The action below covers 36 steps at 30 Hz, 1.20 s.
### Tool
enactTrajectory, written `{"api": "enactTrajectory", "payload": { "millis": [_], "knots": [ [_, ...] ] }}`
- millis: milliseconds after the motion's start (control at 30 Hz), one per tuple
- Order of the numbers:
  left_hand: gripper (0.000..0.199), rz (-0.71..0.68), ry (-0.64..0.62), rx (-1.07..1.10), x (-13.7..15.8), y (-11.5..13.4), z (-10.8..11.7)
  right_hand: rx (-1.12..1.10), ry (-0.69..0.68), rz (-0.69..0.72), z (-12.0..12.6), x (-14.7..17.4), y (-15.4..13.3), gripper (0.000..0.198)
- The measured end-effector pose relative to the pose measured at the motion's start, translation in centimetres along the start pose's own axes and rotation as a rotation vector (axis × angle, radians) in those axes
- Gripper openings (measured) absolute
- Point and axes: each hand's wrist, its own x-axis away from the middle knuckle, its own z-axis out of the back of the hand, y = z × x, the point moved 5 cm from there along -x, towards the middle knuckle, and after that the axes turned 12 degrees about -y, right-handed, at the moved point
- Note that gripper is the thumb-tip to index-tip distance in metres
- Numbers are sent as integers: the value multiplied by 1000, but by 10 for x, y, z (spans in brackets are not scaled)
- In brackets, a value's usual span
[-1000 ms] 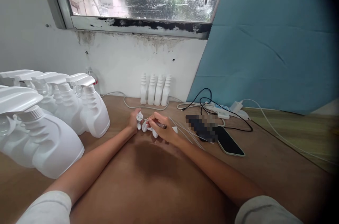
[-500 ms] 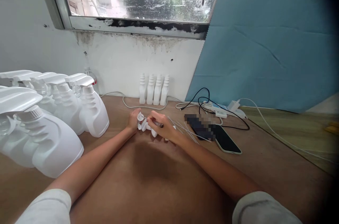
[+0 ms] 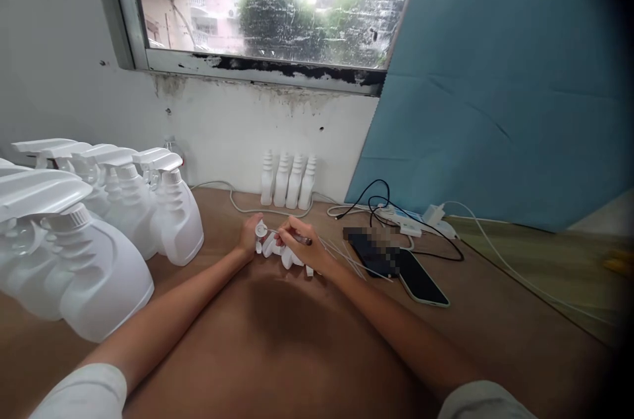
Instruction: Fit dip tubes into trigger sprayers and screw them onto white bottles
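My left hand [image 3: 247,234] is closed around a small white plastic sprayer head [image 3: 261,229], its round opening turned up toward me. In a pen grip, my right hand [image 3: 304,247] holds a slim pen-like tool [image 3: 304,240] with a dark rear end. The tool's thin front end points left at the opening; whether it touches is too small to tell. Several white plastic pieces [image 3: 287,259] lie on the table below and between my hands, partly covered by my right hand. Thin white tubes [image 3: 347,257] lie just right of that hand.
Large white spray bottles [image 3: 106,280] crowd the left side. Several slim white bottles [image 3: 280,182] stand against the wall. To the right lie a phone [image 3: 423,279], a dark partly blurred object [image 3: 364,248], black cables [image 3: 436,257] and a power strip [image 3: 411,217].
The view has tilted up, so the table and things sit lower in the picture. Both hands keep their grips; the tool's tip appears slightly farther from the opening.
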Motion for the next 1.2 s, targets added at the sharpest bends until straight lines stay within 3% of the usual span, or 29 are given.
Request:
{"api": "enactTrajectory", "payload": {
  "millis": [367, 667, 1200],
  "knots": [
    [38, 33, -44, -6, -1, -1, -3, -397, 0, -45, 9, -2, 4, 26],
    [36, 83, -52, 25, 0, -2, -5, -516, 66, -46, 5, -1, 16, 30],
    [39, 132, -149, 38, 0, -3, -8, -744, -16, -89, -9, -4, 27, 33]
  ]
}}
